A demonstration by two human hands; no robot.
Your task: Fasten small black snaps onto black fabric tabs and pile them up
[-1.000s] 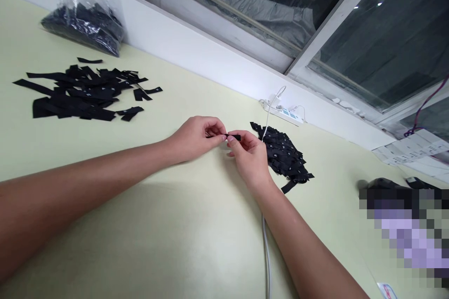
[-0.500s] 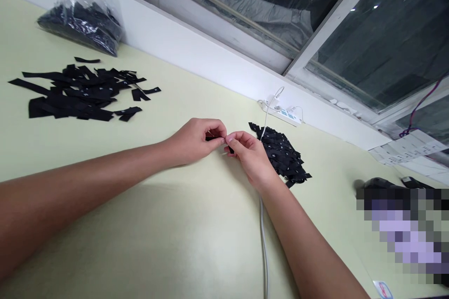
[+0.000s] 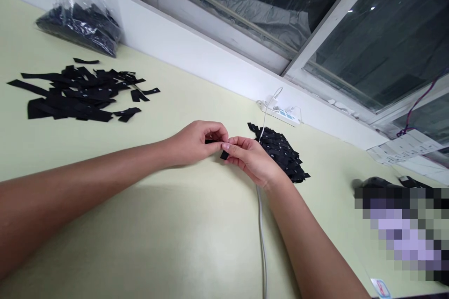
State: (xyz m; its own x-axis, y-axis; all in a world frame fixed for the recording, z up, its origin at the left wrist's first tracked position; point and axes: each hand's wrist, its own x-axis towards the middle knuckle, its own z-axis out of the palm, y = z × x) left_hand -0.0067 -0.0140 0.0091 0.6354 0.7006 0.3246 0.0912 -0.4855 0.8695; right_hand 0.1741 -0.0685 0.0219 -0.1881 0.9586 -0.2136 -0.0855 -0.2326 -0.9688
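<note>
Where forearms cross bare table (image 3: 105, 238): wide open room, near edge out of frame.
Cable (image 3: 261, 233): white, passing under right wrist.
Left hand (image 3: 196, 142): fingertips pinched on small black label (image 3: 220, 148).
Right hand (image 3: 250, 159): fingertips pinched on same label, just above tabletop.
Folded pile (image 3: 284, 156): touching right hand's far side.
Loose strips (image 3: 77, 96): well apart, far left.
Bag (image 3: 79, 23): against wall edge.

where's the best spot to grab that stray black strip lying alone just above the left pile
Judging by its pose, pinch the stray black strip at one short end, coming from above. It lies flat on the table, apart from the left pile, with both ends free, so a fingertip grip there should lift it alone.
</note>
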